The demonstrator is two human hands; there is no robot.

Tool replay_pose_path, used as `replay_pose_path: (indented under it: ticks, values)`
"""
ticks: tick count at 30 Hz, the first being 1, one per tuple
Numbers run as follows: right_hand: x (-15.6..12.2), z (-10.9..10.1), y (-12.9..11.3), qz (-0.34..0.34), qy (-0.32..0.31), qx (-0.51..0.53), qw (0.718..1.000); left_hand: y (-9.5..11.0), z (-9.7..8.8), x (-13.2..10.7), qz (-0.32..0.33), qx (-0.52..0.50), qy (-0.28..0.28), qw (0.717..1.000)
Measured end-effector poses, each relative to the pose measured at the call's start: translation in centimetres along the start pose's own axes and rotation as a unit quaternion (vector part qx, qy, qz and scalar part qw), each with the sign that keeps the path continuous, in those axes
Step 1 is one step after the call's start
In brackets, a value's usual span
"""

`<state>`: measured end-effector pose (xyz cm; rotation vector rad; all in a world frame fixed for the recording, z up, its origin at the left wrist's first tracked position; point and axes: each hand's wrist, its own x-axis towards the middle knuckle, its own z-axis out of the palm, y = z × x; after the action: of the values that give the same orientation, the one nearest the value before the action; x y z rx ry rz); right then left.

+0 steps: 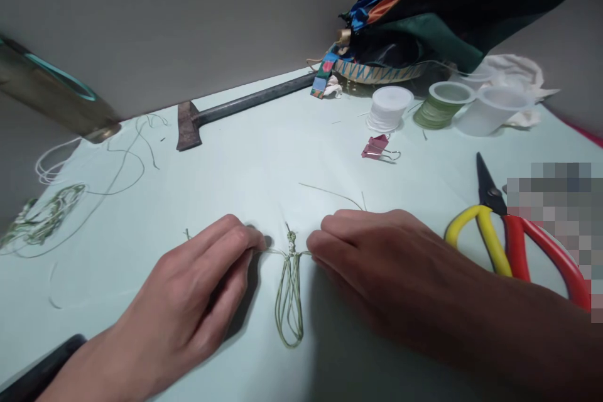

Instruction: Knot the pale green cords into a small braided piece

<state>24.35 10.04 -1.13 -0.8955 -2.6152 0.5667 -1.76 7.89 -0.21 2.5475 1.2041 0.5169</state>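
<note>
a knotted loop of green cord (291, 289) lies on a pale green cover (264, 157) between the two hands, its long axis running from the knot at the far end toward the person. the left hand (198, 282) pinches one thin strand from the knot with fingers pressed together; the right hand (372, 257), slightly nearer, seems to pinch the opposite strand.

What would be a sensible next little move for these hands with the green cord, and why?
Probably a slow, even outward pull with both hands, to snug the knot. The left hand and right hand appear to pinch the green cord on either side of the small knot, with strands running sideways to each, so pulling apart should tighten it above the lower loops.
</note>
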Motion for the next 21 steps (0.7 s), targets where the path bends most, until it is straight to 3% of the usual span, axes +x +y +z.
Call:
replay_pose_path:
  ticks: [10, 21]
  values:
    - [-0.4, 0.2, 0.0, -0.009, 0.018, -0.001, 1.0, -0.1, 0.4, -0.2, -0.01, -0.039, 0.007, 0.999]
    - [0.5, -0.6, -0.7, -0.012, -0.01, -0.017, 1.0, -0.3, 0.9, -1.2, -0.009, -0.047, 0.017, 0.999]
